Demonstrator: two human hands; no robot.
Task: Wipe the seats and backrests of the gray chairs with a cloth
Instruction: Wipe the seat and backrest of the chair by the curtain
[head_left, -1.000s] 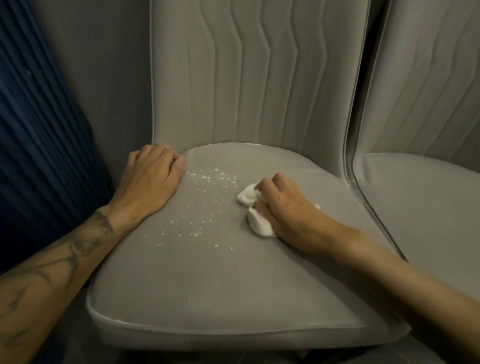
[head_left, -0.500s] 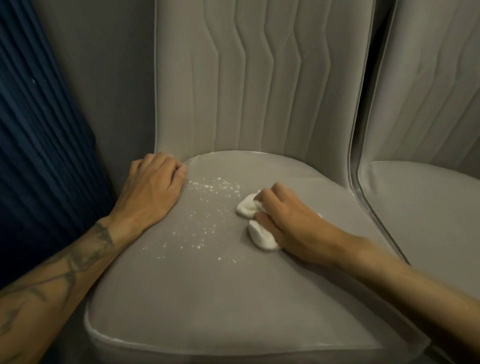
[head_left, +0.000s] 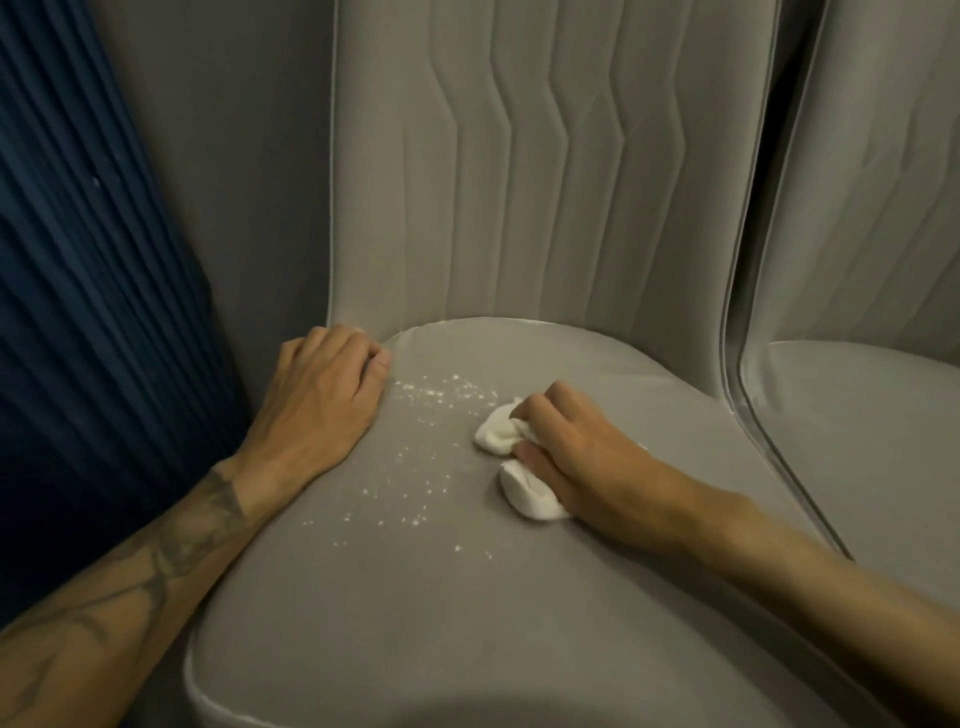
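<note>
Bunched under your right hand (head_left: 587, 462), the white cloth (head_left: 522, 496) is pinched between the curled fingers and thumb and pressed onto the seat (head_left: 467, 613), right of the frame's centre. Two soft lobes of it poke out to the left of your knuckles.

Your left hand (head_left: 322, 400) lies palm down on the seat's left rim, left of centre, close to the foot of the backrest (head_left: 545, 182). Its fingers are loosely bent and hold nothing, so it looks like a brace.

Between your hands, a scatter of white specks (head_left: 415, 447) runs from near the backrest down toward the middle of the seat. The cloth sits just beside its right edge.

Expect the cloth to be light and limp. It will likely fold and slip out from under your palm unless you keep it wadded, so hold it by the bunched middle and leave a broad pad flat on the upholstery. The seat covering looks smooth and cushioned, so the specks may skid ahead of the cloth rather than lift.

A second gray chair (head_left: 857, 441) stands just beside this one at the right edge, and a dark blue pleated curtain (head_left: 78, 312) fills the left.
</note>
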